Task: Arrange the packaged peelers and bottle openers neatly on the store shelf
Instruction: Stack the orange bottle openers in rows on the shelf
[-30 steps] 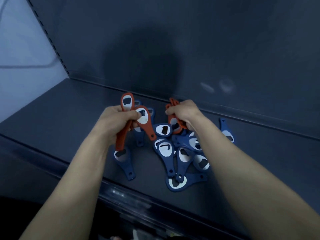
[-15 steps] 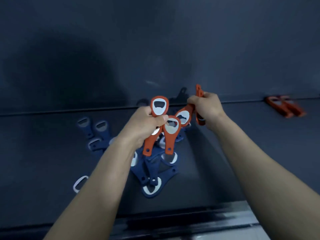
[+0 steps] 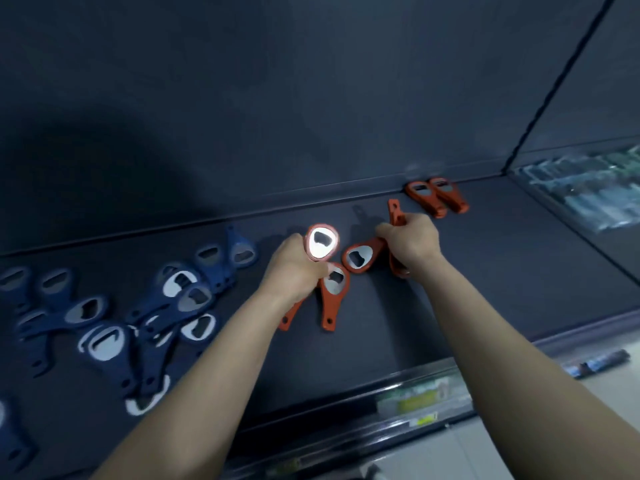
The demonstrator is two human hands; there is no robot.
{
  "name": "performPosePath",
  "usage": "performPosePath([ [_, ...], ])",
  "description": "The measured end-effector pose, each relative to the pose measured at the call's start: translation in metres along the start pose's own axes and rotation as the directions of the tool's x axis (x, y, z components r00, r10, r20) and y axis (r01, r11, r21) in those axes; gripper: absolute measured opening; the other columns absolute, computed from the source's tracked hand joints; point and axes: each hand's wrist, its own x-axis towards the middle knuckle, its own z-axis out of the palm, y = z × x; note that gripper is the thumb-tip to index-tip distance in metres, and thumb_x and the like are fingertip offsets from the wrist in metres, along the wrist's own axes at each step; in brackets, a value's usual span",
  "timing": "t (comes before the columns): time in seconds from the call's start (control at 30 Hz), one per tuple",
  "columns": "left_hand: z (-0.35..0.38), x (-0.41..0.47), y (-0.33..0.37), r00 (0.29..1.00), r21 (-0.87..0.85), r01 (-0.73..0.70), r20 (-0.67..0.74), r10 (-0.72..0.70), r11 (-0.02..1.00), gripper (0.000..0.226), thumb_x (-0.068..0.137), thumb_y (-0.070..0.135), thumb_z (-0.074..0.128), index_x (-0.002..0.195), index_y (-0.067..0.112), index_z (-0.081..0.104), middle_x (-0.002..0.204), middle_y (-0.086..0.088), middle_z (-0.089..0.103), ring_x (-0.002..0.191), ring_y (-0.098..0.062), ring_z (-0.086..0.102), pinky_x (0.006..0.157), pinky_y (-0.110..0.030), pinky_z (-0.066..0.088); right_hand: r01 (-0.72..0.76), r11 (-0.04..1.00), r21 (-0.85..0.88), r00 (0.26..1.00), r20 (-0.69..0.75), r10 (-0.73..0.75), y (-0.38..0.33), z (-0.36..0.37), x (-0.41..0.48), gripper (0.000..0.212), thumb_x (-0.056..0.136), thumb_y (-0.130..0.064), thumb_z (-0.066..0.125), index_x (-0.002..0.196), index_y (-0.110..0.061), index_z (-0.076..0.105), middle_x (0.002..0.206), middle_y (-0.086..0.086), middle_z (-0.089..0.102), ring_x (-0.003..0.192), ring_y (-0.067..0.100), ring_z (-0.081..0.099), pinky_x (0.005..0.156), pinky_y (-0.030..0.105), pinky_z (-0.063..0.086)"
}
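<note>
My left hand [image 3: 294, 268] grips two orange bottle openers [image 3: 330, 296] above the dark shelf [image 3: 485, 289], one with its metal head up, the other hanging handle down. My right hand [image 3: 410, 242] holds two more orange openers [image 3: 362, 254], one lying sideways and one on edge. A pair of orange openers [image 3: 436, 197] lies side by side against the shelf's back edge at the right. A loose heap of several blue bottle openers [image 3: 166, 306] covers the shelf's left part. No peelers are visible.
The shelf's back wall [image 3: 311, 98] rises close behind the hands. A price rail [image 3: 415, 400] runs along the front edge. A neighbouring shelf with packaged goods [image 3: 581, 192] lies at the far right. A dark object [image 3: 602, 362] sits lower right.
The view has swung right. Both hands, still holding orange openers, have moved right away from the blue heap and toward the orange pair at the back.
</note>
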Motion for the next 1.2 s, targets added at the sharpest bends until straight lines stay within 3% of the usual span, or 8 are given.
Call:
performPosePath([
  [0.23, 0.033, 0.001, 0.012, 0.978, 0.260, 0.042, -0.209, 0.014, 0.965, 0.023, 0.082, 0.023, 0.064, 0.065, 0.016, 0.051, 0.090, -0.011, 0.062, 0.093, -0.033, 0.056, 0.071, -0.032, 0.039, 0.165, 0.986, -0.003, 0.984, 0.076, -0.164, 0.023, -0.021, 0.019, 0.030, 0.089, -0.029, 0.060, 0.074, -0.005, 0.052, 0.063, 0.001, 0.049, 0.069, 0.021, 0.049, 0.063, 0.026, 0.035],
  [0.37, 0.035, -0.002, 0.006, 0.968, 0.200, 0.076, -0.251, -0.023, 0.977, 0.024, 0.082, 0.027, 0.064, 0.067, 0.012, 0.053, 0.084, -0.016, 0.062, 0.090, -0.038, 0.056, 0.077, -0.041, 0.044, 0.237, 0.971, 0.038, 0.964, 0.117, -0.240, 0.026, -0.022, 0.024, 0.041, 0.089, -0.035, 0.060, 0.070, 0.001, 0.051, 0.059, 0.003, 0.046, 0.065, 0.020, 0.045, 0.058, 0.032, 0.035],
  [0.57, 0.030, -0.010, 0.006, 0.945, 0.215, 0.163, -0.315, -0.090, 0.963, 0.032, 0.094, 0.032, 0.049, 0.065, 0.021, 0.047, 0.098, -0.015, 0.056, 0.108, -0.036, 0.042, 0.093, -0.044, 0.034, 0.203, 0.979, 0.010, 0.963, 0.178, -0.201, 0.027, -0.019, 0.031, 0.055, 0.087, -0.045, 0.058, 0.043, -0.015, 0.045, 0.051, 0.004, 0.048, 0.076, 0.023, 0.047, 0.067, 0.034, 0.043],
  [0.7, 0.021, -0.011, 0.005, 0.922, 0.070, 0.080, -0.383, -0.048, 0.994, 0.016, 0.092, 0.028, 0.053, 0.076, 0.026, 0.057, 0.088, -0.004, 0.061, 0.097, -0.030, 0.056, 0.089, -0.047, 0.044, 0.207, 0.978, 0.040, 0.954, 0.214, -0.211, 0.022, -0.024, 0.029, 0.019, 0.089, -0.022, 0.062, 0.074, -0.014, 0.068, 0.073, 0.003, 0.063, 0.064, 0.013, 0.056, 0.061, 0.021, 0.044],
  [0.83, 0.014, -0.011, 0.012, 0.938, -0.067, 0.025, -0.342, -0.047, 0.997, 0.005, 0.091, 0.015, 0.057, 0.094, 0.013, 0.059, 0.091, -0.001, 0.063, 0.079, -0.015, 0.059, 0.057, -0.017, 0.045, 0.246, 0.966, 0.083, 0.947, 0.193, -0.258, 0.021, -0.031, 0.024, 0.008, 0.087, -0.012, 0.063, 0.092, -0.010, 0.070, 0.086, 0.001, 0.066, 0.066, 0.012, 0.059, 0.054, 0.009, 0.044],
  [0.93, 0.017, -0.009, 0.010, 0.965, -0.146, 0.081, -0.236, -0.115, 0.986, 0.011, 0.087, 0.015, 0.060, 0.081, 0.020, 0.053, 0.087, -0.008, 0.067, 0.082, -0.023, 0.065, 0.070, -0.038, 0.056, 0.283, 0.959, 0.012, 0.918, 0.288, -0.274, 0.020, -0.029, 0.022, 0.027, 0.083, -0.017, 0.070, 0.109, -0.013, 0.065, 0.095, 0.002, 0.064, 0.079, 0.018, 0.061, 0.063, 0.013, 0.049],
  [1.03, 0.023, -0.011, 0.008, 0.979, 0.015, 0.074, -0.193, -0.070, 0.997, 0.014, 0.082, 0.023, 0.066, 0.081, 0.020, 0.051, 0.089, -0.008, 0.067, 0.085, -0.026, 0.065, 0.079, -0.046, 0.054, 0.373, 0.886, -0.276, 0.890, 0.376, -0.257, 0.022, -0.023, 0.024, 0.060, 0.076, -0.033, 0.075, 0.131, -0.020, 0.054, 0.124, 0.009, 0.059, 0.120, 0.027, 0.047, 0.101, 0.032, 0.041],
  [1.2, 0.031, -0.025, 0.012, 0.974, 0.381, 0.036, -0.220, 0.052, 0.924, 0.021, 0.085, 0.027, 0.062, 0.088, 0.008, 0.054, 0.091, -0.010, 0.063, 0.085, -0.031, 0.058, 0.068, -0.035, 0.045, 0.433, 0.792, -0.430, 0.887, 0.358, -0.290, 0.015, -0.020, 0.019, 0.040, 0.085, -0.024, 0.064, 0.124, -0.017, 0.060, 0.125, 0.010, 0.060, 0.122, 0.034, 0.043, 0.101, 0.035, 0.036],
])
